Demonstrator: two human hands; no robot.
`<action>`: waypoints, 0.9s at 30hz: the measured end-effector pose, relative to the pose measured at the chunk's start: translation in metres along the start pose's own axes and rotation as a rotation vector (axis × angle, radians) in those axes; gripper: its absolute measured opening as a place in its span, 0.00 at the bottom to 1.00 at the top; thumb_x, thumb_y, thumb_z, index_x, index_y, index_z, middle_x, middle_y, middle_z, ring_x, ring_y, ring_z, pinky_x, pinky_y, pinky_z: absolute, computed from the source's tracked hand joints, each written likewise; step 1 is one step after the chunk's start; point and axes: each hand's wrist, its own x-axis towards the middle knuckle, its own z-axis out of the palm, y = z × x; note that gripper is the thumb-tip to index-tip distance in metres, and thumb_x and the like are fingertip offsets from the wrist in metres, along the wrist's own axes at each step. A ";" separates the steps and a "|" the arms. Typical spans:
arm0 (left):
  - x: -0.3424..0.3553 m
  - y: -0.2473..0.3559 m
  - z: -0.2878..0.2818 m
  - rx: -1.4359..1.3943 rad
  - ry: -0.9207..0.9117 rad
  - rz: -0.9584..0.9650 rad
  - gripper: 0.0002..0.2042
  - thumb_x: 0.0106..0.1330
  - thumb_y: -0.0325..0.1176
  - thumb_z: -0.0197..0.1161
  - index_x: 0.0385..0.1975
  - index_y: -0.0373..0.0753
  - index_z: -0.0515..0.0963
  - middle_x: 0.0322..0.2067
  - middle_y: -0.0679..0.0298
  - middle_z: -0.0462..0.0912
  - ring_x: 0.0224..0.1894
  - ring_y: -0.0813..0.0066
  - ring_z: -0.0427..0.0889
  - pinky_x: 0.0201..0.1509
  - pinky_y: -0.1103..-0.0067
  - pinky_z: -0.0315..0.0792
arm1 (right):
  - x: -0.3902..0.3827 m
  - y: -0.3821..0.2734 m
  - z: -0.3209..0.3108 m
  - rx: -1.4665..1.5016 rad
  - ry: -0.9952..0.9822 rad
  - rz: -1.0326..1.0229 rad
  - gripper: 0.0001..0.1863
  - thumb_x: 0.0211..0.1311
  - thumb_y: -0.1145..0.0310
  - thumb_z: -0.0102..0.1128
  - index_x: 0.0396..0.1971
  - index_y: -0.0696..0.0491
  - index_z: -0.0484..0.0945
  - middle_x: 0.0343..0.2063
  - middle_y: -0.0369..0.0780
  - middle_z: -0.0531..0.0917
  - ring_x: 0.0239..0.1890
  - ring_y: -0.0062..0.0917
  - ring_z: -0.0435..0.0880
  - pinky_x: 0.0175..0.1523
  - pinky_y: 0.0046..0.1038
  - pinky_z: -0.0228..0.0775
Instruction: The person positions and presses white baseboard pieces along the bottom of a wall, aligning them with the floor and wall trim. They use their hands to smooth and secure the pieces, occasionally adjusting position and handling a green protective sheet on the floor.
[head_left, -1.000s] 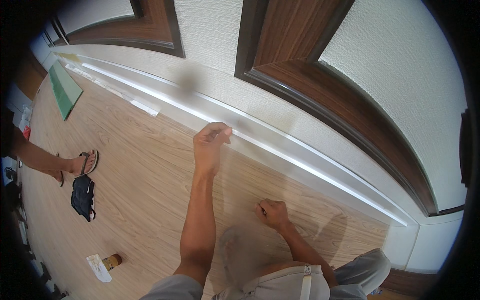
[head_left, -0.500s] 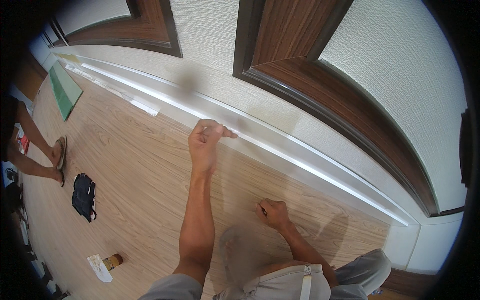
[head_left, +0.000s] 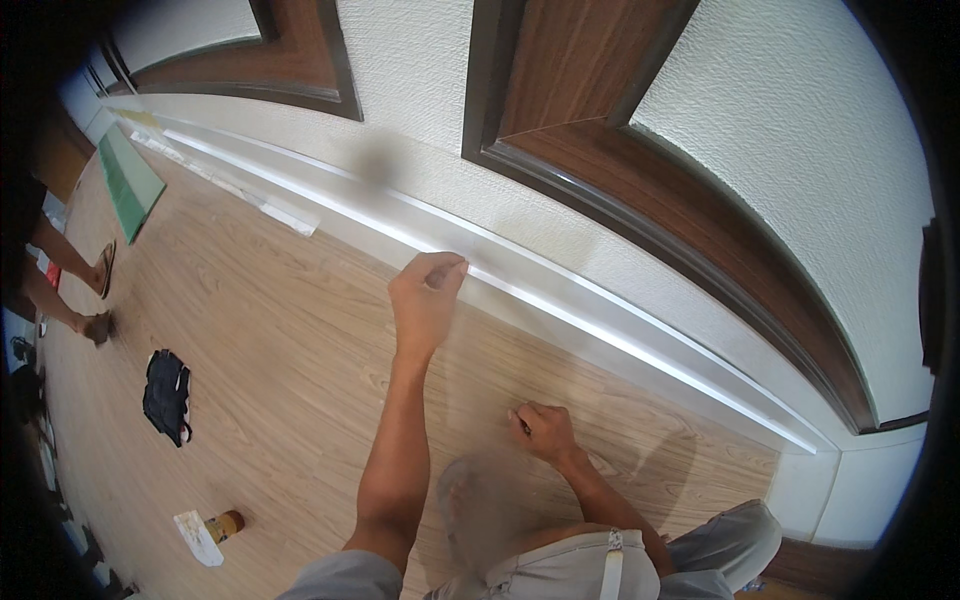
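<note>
A long white trim strip [head_left: 600, 338] runs along the base of the wall, bowed by the lens. My left hand [head_left: 428, 297] reaches up to its middle, thumb and forefinger pinched together on its near edge. The fingertips touch the strip; the other fingers are curled in. Low over the wooden floor, near my knee, my right hand [head_left: 545, 432] is closed with its fingers curled. A dark spot shows between those fingers, but what they hold, if anything, is hidden.
Brown-framed white panels [head_left: 560, 130] stand above the strip. White scraps [head_left: 290, 220] and a green-edged sheet [head_left: 130, 185] lie at far left. A black bag-like thing [head_left: 166, 395] is on the floor, with a brown-yellow jar [head_left: 226, 525] nearer. Another person's feet [head_left: 100, 300] stand left.
My left forefinger, stretched out along the strip before, has drawn in to a pinch with the thumb. My right hand has hardly moved. The other person's feet have shifted left.
</note>
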 end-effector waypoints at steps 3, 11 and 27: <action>0.000 0.003 -0.004 -0.289 0.017 -0.111 0.07 0.65 0.27 0.74 0.39 0.32 0.87 0.32 0.65 0.86 0.33 0.79 0.79 0.40 0.80 0.74 | -0.001 0.000 0.000 -0.003 -0.006 0.001 0.15 0.65 0.66 0.67 0.21 0.50 0.74 0.17 0.39 0.77 0.16 0.35 0.80 0.22 0.36 0.72; -0.002 -0.009 -0.013 -0.696 0.061 -0.086 0.08 0.67 0.26 0.71 0.43 0.33 0.84 0.43 0.55 0.87 0.42 0.73 0.81 0.51 0.74 0.76 | 0.003 -0.003 -0.001 -0.007 -0.010 -0.011 0.15 0.65 0.66 0.67 0.21 0.51 0.74 0.17 0.39 0.77 0.16 0.34 0.79 0.22 0.36 0.72; -0.009 -0.028 -0.034 -1.062 -0.050 0.069 0.05 0.71 0.26 0.67 0.43 0.38 0.82 0.39 0.57 0.87 0.44 0.68 0.82 0.56 0.70 0.72 | 0.002 -0.005 0.002 0.006 -0.018 0.013 0.15 0.66 0.66 0.67 0.19 0.50 0.75 0.15 0.40 0.76 0.16 0.36 0.79 0.22 0.37 0.71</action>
